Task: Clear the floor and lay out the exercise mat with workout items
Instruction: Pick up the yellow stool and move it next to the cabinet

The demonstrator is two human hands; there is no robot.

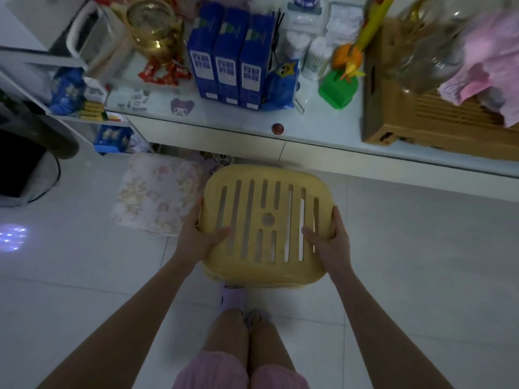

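Pink shorts [224,372] and two bare legs are filling the bottom of the view, with a lilac slipper [231,297] peeking out just under the near edge of the yellow plastic stool [268,219].

Both arms are reaching forward to the stool. The left grip [200,237] is clasping its left edge, thumb lying flat on the slatted seat and fingers wrapping over the rim. The right grip [328,240] is doing the same on the right edge, thumb on top and fingers curling round the side. The stool is sitting level between the two, seat facing up. Its legs are hiding beneath the seat, so I cannot tell whether they are touching the white tiled floor [407,262].

To the left of the stool, a floral cloth [157,195] is lying on the floor, its corner just beside the left grip.

Beyond the stool, a white worktop [323,136] is running across the view, with a small red round thing [277,128] sitting at its near edge. Farther beyond the stool, three blue cartons [227,60] are standing upright in a row, touching one another. Left of them, red wrappers [165,73] are lying in front of a glass jar [153,26].

Beyond the stool to the right, a green toy block [338,89] is standing beside a cardboard box [393,113], and pink fabric [488,66] is draping over the top of that box.
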